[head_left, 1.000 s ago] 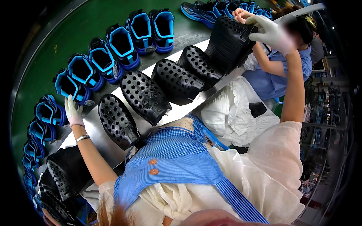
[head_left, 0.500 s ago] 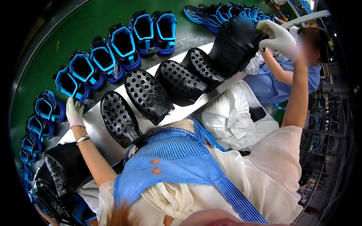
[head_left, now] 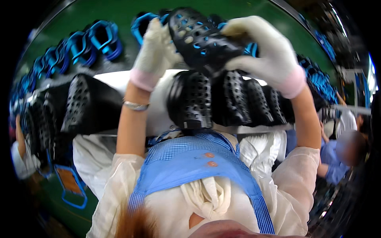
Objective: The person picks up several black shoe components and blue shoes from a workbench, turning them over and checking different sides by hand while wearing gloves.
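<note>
Both my hands wear white gloves with pink cuffs and are raised over the far side of the worktop. My right hand (head_left: 264, 53) grips the right end of a black perforated plastic shell (head_left: 200, 41) shaped like the front of a shoe, thumb below and fingers above. Blue shows through its holes. Close beside the shell's left edge, my left hand (head_left: 154, 51) has its fingers stretched and apart; blur hides whether they touch it. Below the shell, several similar black shells (head_left: 190, 99) stand on the pale metal strip (head_left: 152, 115) along the table's near edge.
A row of black-and-blue shoes (head_left: 105, 39) curves along the green table (head_left: 131, 10). Nested black shells (head_left: 79, 103) stand at the left. A co-worker in blue (head_left: 335, 158) is at the right, another person's arm (head_left: 20, 139) at the far left. A blue-framed stool (head_left: 71, 184) stands lower left.
My view has turned right. My right hand has come in from the nested stack with one shell. My left hand has risen from the strip beside the shoes to the shell's side.
</note>
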{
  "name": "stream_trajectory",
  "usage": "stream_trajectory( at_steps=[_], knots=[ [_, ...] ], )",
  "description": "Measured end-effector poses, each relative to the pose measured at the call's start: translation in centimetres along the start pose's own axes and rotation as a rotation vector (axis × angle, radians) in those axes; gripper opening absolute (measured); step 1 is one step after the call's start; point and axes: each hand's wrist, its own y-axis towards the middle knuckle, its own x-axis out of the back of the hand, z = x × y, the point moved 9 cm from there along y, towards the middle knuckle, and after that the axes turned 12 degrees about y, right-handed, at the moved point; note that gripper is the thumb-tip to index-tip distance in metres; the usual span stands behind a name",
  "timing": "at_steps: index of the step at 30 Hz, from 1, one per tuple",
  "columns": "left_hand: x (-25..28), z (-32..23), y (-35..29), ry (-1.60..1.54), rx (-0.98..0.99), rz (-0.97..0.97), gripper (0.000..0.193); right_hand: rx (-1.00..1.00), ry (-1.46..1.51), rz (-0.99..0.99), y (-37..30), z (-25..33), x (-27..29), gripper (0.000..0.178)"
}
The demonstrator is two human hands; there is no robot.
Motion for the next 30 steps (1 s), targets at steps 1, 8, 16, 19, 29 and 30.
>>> stream_trajectory(
  at_steps=[1, 8, 16, 19, 29, 30],
  knots=[
    [0.5, -1.2, -0.8, -0.07, -0.089, -0.032, 0.058, 0.101, -0.017, 0.044, 1.9, 0.3, -2.6, 0.042],
    [10.7, -1.8, -3.7, -0.1, -0.225, -0.45, 0.038, -0.24, 0.008, 0.259, 7.2, -5.5, -13.7, 0.051],
    [16.9, -1.3, -3.3, 0.428, -0.137, -0.814, 0.046, -0.238, -0.162, 0.378, 10.0, -6.9, -16.4, 0.045],
    [15.4, -4.3, -4.8, 1.163, -0.448, -0.958, 0.041, -0.294, -0.393, 0.43, 12.2, -9.0, -15.5, 0.046],
    [14.5, -2.4, -1.4, 1.787, -0.226, -0.622, 0.02, -0.379, -0.724, 0.605, 19.2, -14.0, -22.2, 0.038],
    [14.7, -2.0, -1.0, 1.823, -0.139, -0.595, 0.021, -0.384, -0.748, 0.593, 19.2, -14.7, -23.2, 0.036]
  ],
)
